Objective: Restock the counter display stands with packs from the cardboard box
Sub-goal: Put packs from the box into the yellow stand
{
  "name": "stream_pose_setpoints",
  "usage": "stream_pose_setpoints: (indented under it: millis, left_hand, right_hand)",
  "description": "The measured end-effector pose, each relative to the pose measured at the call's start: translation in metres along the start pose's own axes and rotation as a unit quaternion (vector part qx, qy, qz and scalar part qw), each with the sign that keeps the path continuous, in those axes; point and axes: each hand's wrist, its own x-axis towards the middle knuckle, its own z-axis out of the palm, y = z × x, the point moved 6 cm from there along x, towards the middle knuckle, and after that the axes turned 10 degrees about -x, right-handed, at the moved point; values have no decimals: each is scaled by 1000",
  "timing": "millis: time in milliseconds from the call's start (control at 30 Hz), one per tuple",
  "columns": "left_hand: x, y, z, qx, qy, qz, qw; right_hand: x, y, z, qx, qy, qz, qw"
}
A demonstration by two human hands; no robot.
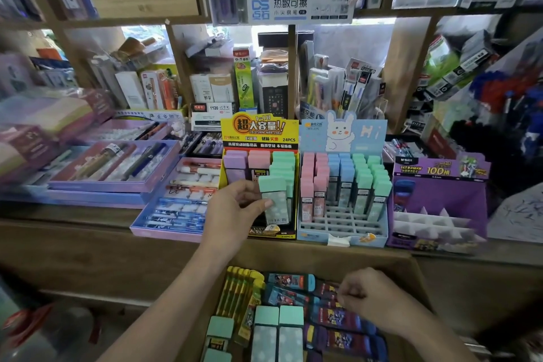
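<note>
In the head view, the left hand (235, 209) reaches forward over the wooden desk (73, 214). Its grip pinches a mint-green capped plastic pack (274, 200), with the thumb on the front face and the other fingers behind it. The pack stands upright, cap on top, at the front of the yellow cardboard display stand (258, 132). It is just before the column of mint-green packs on the right side of that stand. The stand also has a purple column and a pink column.

Just beside it on the right stands the light blue cardboard display stand with a white rabbit (342, 132). It holds pink, blue and green packs in its rear rows, and the grid cells at its front show open. Further right is the purple cardboard display stand (440, 185).

Below the desk edge is the brown cardboard box (417, 273). In it lie yellow flat packs (238, 288) at the left, mint-green and grey packs (279, 332) in the middle and dark purple-blue packs (338, 317) at the right. The right hand (370, 294) is inside the box with curled fingers on the dark packs. I cannot tell if its grip holds one.
</note>
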Motion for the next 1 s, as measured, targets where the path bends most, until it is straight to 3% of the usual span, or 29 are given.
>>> stream_pose_setpoints:
  millis: [1000]
  left_hand:
    - [-6,0,12,183,-20,42,982]
  right_hand:
    - [-4,-3,-1,-36,-4,9,999]
